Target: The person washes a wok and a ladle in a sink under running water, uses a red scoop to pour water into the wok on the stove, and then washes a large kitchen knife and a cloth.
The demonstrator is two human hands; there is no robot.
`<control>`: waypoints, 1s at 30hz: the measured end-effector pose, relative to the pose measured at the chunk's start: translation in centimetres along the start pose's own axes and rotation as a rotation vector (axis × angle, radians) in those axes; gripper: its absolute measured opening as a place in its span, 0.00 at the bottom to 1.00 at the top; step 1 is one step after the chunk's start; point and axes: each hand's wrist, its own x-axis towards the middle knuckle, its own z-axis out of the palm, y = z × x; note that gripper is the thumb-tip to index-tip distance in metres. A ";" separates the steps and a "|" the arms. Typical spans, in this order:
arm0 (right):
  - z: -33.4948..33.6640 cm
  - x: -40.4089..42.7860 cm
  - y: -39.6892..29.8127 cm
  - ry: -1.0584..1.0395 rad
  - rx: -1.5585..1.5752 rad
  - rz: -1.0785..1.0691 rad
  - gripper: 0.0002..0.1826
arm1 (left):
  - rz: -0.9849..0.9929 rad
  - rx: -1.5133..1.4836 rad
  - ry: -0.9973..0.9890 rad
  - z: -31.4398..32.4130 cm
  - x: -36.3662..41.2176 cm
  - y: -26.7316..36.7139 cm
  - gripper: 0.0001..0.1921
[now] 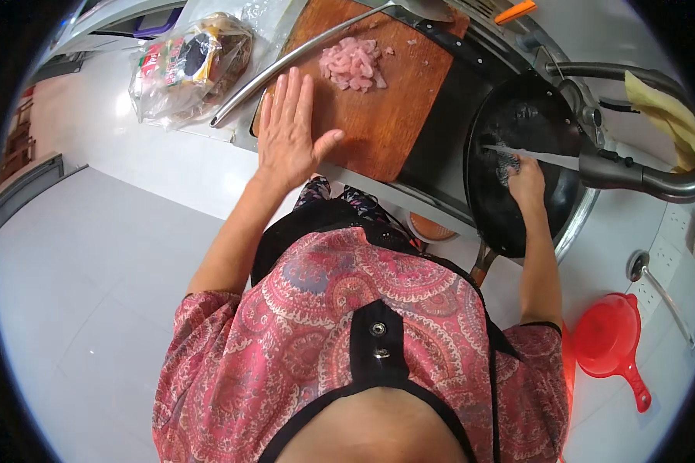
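Observation:
My left hand (289, 130) lies palm down with its fingers straight, over the left edge of a wooden cutting board (376, 130), and holds nothing. A small heap of sliced raw meat (353, 63) sits on the board, right of those fingertips. Inside a large black wok (556, 217), my right hand (527, 179) is closed around what looks like a metal mesh scrubber (505, 162), mostly hidden by the fingers. Water runs from a dark pull-out faucet (611, 168) into the wok beside that hand. A long metal spatula (301, 61) lies across the board, close to my left fingertips.
A knife's black riveted handle (460, 43) rests at the board's right edge. Left of the board is a clear plastic bag (194, 69) with printed packaging. A yellow cloth (666, 116) hangs over a faucet pipe. A red plastic ladle (608, 335) and a metal ladle (660, 289) lie at the right.

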 end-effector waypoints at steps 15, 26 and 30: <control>-0.8 -0.9 -2.1 -0.056 0.076 -0.100 0.17 | 0.111 0.041 -0.034 1.8 2.2 -2.4 0.44; -2.2 -2.2 0.2 -0.370 -0.278 0.163 0.16 | 0.108 0.090 -0.031 1.8 2.5 -1.2 0.43; -1.8 -1.0 -3.5 -0.190 -0.014 -0.121 0.15 | 0.119 0.108 -0.034 1.7 2.5 -1.1 0.43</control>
